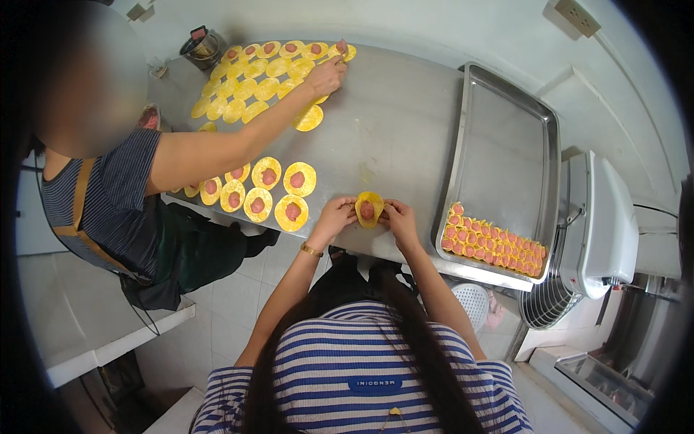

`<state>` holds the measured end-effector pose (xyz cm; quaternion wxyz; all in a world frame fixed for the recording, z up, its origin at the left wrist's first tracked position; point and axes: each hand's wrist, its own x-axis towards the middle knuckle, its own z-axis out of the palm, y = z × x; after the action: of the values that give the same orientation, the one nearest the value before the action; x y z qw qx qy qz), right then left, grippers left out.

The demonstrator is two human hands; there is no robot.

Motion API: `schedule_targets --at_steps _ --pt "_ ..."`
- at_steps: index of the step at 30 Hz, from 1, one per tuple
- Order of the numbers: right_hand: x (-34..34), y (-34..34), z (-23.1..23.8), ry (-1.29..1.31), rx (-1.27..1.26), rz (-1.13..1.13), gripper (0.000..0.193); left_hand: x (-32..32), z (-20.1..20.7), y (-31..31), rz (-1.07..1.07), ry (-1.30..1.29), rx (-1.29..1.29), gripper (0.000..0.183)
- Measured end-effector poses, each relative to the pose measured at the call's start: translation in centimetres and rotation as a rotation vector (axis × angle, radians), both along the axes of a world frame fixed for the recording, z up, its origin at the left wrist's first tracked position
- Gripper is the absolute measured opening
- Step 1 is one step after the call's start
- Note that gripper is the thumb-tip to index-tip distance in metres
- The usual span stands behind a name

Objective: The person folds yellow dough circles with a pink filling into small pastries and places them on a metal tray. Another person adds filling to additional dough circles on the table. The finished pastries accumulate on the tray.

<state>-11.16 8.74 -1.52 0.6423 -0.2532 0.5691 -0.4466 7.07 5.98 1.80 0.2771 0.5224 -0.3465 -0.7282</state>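
Observation:
Between my two hands is a round yellow dumpling wrapper (369, 197) with a lump of pink meat filling on it, just above the near side of the steel table (405, 145). My left hand (336, 218) is closed, its fingers pinching the wrapper's left edge. On the opposite edge, my right hand (401, 223) pinches it with thumb and fingers. Left of my hands, several flat wrappers (301, 168) topped with meat lie in rows. A steel tray (506, 78) stands to the right, with rows of small open-topped dumplings (491, 242) packed at its near end.
At the left, a co-worker's arm (231, 150) reaches across the table; the hand (327, 78) touches filling at the far end. More wrappers (246, 89) spread there, some topped with meat. A metal pot (199, 50) stands far left. A white machine (606, 224) is beyond the tray.

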Motion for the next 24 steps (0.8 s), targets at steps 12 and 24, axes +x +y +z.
schedule_targets --at_steps 12,24 --pt "0.5 0.9 -0.7 0.096 -0.253 -0.014 0.02 -0.8 -1.4 1.5 0.144 0.136 -0.138 0.02" --pt "0.1 0.8 3.1 0.027 -0.246 -0.037 0.021 -1.5 -0.1 1.2 0.192 0.315 -0.194 0.012"
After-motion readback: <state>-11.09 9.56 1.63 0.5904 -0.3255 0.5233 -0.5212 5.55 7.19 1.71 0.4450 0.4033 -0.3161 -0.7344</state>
